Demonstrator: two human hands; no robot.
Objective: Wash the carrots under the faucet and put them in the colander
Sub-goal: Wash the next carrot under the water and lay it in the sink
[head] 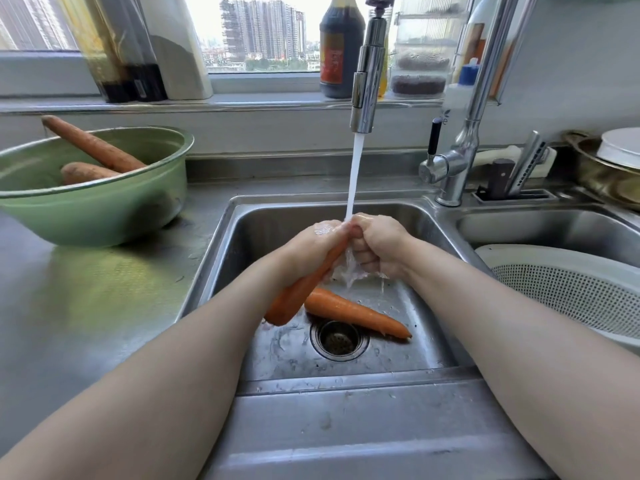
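Both sets of fingers are curled tight round one carrot (294,296): the left hand (311,251) grips its middle and the right hand (377,247) wraps its upper end, under the faucet (365,81) stream. This looks like mid-scrub. A second carrot (356,315) lies in the sink (398,220); two more carrots (93,147) wait in the green bowl (104,216). Next, the rinsed one must travel right to the white colander (571,296).

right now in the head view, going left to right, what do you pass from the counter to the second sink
green bowl → left hand → right hand → white colander
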